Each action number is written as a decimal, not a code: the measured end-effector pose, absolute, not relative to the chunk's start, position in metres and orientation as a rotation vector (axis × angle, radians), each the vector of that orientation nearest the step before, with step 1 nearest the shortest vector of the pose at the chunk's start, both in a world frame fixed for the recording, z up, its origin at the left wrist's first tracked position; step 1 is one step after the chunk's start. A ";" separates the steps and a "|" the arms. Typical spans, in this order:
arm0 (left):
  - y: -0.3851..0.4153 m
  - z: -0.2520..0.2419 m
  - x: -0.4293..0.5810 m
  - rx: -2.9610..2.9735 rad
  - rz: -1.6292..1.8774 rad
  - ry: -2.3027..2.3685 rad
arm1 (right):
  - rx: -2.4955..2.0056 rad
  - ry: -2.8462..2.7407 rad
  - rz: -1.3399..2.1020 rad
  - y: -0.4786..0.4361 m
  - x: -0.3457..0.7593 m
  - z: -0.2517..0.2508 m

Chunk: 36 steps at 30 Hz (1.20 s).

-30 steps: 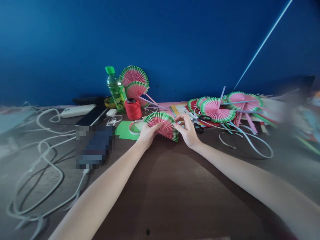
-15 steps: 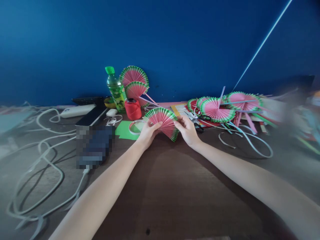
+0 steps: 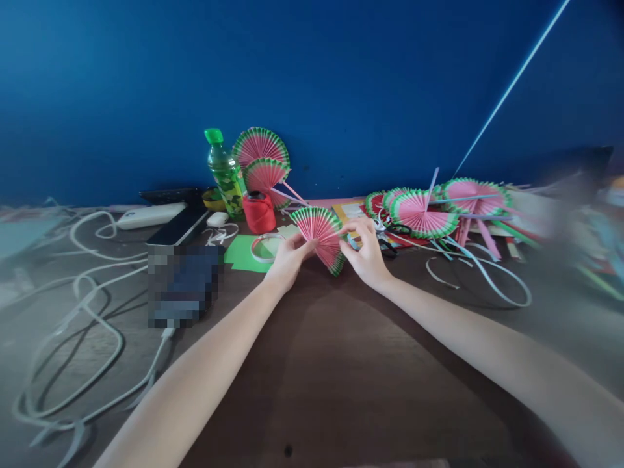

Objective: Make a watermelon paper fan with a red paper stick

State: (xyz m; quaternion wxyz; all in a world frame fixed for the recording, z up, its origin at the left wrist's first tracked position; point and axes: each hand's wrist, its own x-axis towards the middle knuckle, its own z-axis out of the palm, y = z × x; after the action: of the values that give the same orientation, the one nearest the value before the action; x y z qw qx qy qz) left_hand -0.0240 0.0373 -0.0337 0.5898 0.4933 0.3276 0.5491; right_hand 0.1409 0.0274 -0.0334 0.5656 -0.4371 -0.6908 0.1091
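Note:
A pleated paper fan [image 3: 322, 237], pink with a green-and-white rim, is partly spread above the table. My left hand [image 3: 291, 257] pinches it at its left side, thumb over the folds. At the fan's right edge is my right hand [image 3: 363, 253], its thumb and index finger apart. The index fingertip is at or very near the pleats; whether it touches, I cannot tell. Just left of my left hand, a roll of tape [image 3: 263, 259] lies on green paper [image 3: 238, 252]. Behind it stands a red wrapped roll [image 3: 260, 213].
Finished fans [image 3: 422, 214] and paper strips [image 3: 517, 286] are piled at the right, with scissors [image 3: 397, 229] beside them. A green bottle [image 3: 227, 179] stands near two more fans [image 3: 262, 148] against the blue wall. White cables [image 3: 117, 338] and a blurred-out phone [image 3: 188, 286] lie left.
The fan has narrowed, its left side drawn in to the right. My right thumb and index finger have parted at its right edge. My left hand still holds it.

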 end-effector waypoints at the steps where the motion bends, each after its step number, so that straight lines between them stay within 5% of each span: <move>1: 0.038 -0.034 -0.024 1.166 1.275 0.763 | -1.029 -1.678 0.192 0.027 0.141 -0.032; 16: 0.036 -0.034 -0.024 1.269 1.225 0.757 | -0.995 -2.054 -0.414 0.027 0.148 -0.026; 36: 0.033 -0.028 -0.021 1.102 1.257 0.790 | -1.031 -1.902 -0.081 0.031 0.147 -0.031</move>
State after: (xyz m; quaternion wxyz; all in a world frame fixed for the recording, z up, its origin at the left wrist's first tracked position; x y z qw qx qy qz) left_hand -0.0214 0.0329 -0.0276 0.6021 0.4760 0.3411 0.5428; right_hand 0.1470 0.0313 -0.0309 0.4691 -0.4204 -0.7759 -0.0329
